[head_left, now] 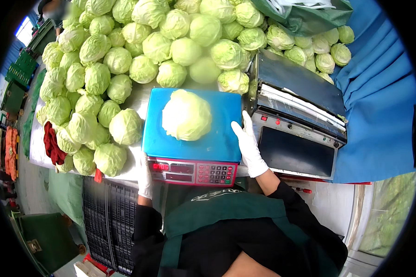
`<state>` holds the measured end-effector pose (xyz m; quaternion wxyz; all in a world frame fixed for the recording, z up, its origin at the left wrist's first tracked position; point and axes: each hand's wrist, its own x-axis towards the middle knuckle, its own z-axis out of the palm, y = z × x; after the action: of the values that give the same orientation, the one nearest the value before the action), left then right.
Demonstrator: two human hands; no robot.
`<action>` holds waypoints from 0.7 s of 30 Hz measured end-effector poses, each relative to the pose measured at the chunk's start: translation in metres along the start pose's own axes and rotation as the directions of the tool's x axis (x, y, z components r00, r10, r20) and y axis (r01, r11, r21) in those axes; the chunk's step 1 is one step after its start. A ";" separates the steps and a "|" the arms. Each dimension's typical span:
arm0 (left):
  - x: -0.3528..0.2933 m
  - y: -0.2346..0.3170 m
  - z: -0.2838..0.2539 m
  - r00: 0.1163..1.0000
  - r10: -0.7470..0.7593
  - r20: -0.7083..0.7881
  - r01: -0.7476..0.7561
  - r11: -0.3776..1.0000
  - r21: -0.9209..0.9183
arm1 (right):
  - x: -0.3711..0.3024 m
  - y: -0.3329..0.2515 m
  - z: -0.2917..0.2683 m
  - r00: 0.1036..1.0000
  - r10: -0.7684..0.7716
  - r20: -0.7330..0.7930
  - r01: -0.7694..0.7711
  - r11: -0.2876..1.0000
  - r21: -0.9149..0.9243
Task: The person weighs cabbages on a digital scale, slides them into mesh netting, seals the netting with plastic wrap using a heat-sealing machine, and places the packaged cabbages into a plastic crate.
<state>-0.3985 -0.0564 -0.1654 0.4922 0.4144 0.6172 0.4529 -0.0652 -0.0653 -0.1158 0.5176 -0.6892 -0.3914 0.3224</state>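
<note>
At upper centre, a pale green, crinkle-leaved cabbage (187, 115) sits on a blue-topped digital scale (222, 141); the gloved right hand (248, 147) spreads empty alongside, the left hand's (144, 177) grip cannot be told.

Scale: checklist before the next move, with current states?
1. One cabbage on the blue pan, within its edges: ok.
2. Red digits lit on the display: ok.
3. Left hand clear of the scale: cannot tell; it is at the left side.
4. Right hand clear of the scale: cannot tell; it is at the right edge.
5. White gloves on both hands: ok.
</note>
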 end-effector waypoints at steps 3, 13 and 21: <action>0.001 -0.005 -0.002 1.000 -0.002 0.008 0.002 0.999 -0.040 | 0.003 0.001 0.005 0.996 0.090 0.008 -0.090 0.995 -0.036; 0.003 -0.010 0.001 0.998 -0.001 -0.058 -0.012 0.971 -0.238 | 0.005 -0.014 0.010 0.995 0.059 0.085 -0.074 0.979 0.188; -0.018 -0.005 -0.013 0.996 0.040 -0.077 -0.050 0.989 -0.136 | 0.006 0.000 0.014 0.981 -0.012 0.192 -0.001 0.998 0.067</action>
<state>-0.4089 -0.0766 -0.1650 0.4861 0.3763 0.5926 0.5205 -0.0741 -0.0539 -0.1200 0.5008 -0.6361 -0.4305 0.3990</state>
